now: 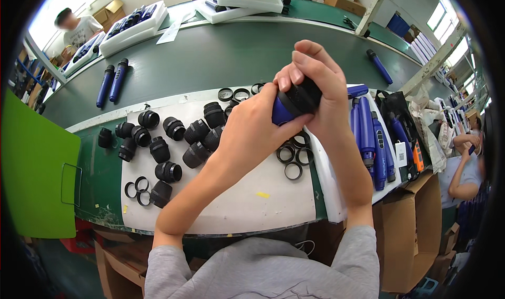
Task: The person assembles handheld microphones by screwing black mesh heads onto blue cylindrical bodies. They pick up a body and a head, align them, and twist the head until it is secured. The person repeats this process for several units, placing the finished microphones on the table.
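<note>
In front of me, above the work surface, I hold a blue microphone with a black head. My left hand wraps round its blue body from the left. From the right, my right hand grips the black head end, fingers curled over the top. Part of the microphone is hidden by both hands. Below and to the left, several black microphone heads lie scattered on a white sheet. Loose black rings sit in groups under my wrists, at the sheet's far edge and at its near left.
A white foam tray with blue microphone bodies stands at my right, beside a cardboard box. Beyond the sheet runs a dark green belt carrying a few blue microphones. A bright green panel borders the left. Other people work nearby.
</note>
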The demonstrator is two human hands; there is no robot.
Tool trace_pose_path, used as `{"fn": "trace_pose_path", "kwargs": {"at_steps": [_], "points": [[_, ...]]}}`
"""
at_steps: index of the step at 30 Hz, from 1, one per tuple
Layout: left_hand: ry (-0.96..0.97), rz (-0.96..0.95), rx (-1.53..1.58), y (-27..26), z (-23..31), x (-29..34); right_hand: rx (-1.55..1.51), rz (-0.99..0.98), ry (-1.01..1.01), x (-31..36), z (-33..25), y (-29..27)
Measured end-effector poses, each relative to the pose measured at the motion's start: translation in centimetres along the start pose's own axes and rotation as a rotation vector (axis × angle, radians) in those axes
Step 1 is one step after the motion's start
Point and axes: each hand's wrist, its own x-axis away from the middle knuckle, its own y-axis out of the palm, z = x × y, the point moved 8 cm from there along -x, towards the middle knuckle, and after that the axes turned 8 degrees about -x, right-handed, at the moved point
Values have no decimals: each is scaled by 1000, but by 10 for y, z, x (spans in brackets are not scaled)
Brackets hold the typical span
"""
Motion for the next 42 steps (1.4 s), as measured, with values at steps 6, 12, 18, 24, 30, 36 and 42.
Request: {"fn": "trace_pose_path", "kwargs": {"at_steps": [6,12,18,24,30,36,42], "points": [[-215,-550,606,23,-3,3,-95,-225,-32,0,-18,4],[-211,-1064,1257,57,19,37,-148,-475,23,9,-16,28],[-77,-149,49,7,-4,5,25,14,-89,4,-18,3],[-116,-1038,1121,36,28,35,-215,-766,-69,26,-35,47],[158,-397,644,23,37,26,-3,-644,-42,35,-42,53],[110,-257,378,14,17,9,40,-410,-271,27,-43,43],[170,-1159,1017,60,31,54,-34,-914,-32,53,-34,73]]}}
